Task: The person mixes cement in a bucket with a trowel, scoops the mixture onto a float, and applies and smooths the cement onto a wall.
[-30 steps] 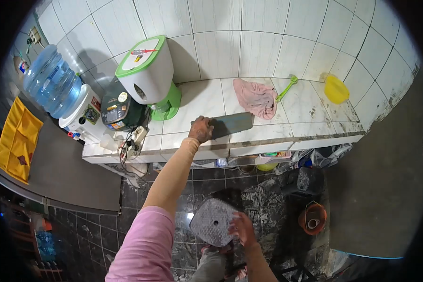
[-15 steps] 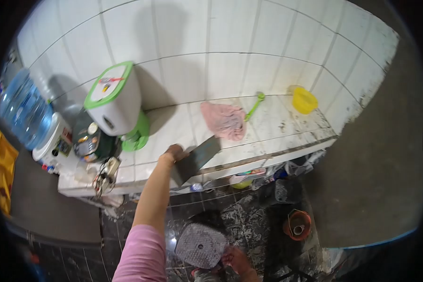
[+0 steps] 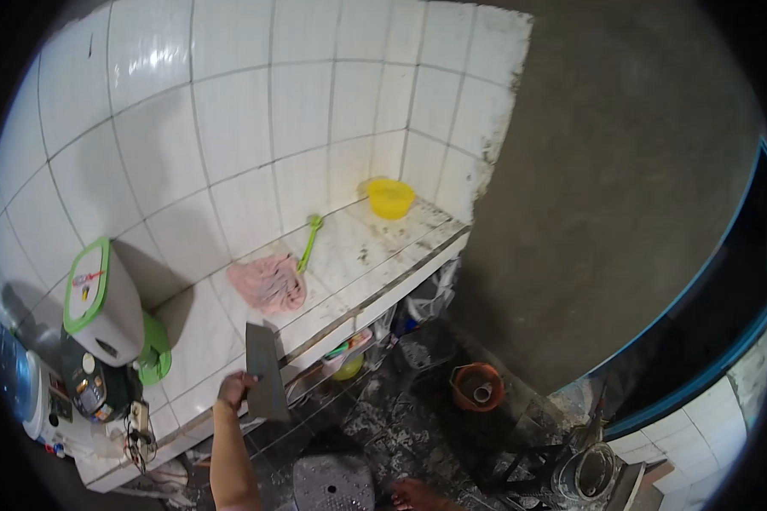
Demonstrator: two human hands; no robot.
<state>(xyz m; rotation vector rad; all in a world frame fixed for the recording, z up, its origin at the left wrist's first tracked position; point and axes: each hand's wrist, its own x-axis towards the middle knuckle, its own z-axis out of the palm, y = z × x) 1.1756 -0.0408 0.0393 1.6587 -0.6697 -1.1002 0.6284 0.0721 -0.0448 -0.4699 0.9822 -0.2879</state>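
Observation:
My left hand [image 3: 237, 388] is closed around a grey, flat rectangular trowel [image 3: 267, 373], its plate tilted upright beside the front edge of the white tiled counter [image 3: 198, 330]. On the counter beyond the plate lies a crumpled pink cloth [image 3: 268, 284]. A green long-handled brush or scoop [image 3: 309, 244] rests by the cloth, its kind unclear. Low in the view, my right hand [image 3: 412, 494] is partly cut off by the frame's bottom edge and dim; its finger shape is unclear. It is beside a grey perforated stool [image 3: 334, 484].
A yellow bowl [image 3: 390, 198] stands in the counter's corner. To the left are a white-and-green dispenser [image 3: 105, 302], a dark rice cooker [image 3: 98, 387] and a power strip [image 3: 138, 419]. An orange bucket [image 3: 477, 387] and a mortar-stained pail [image 3: 585, 473] stand to the right.
The view has swung to the right, bringing the pail and blue-edged opening into sight. My left hand still holds the trowel, now turned more upright at the counter edge.

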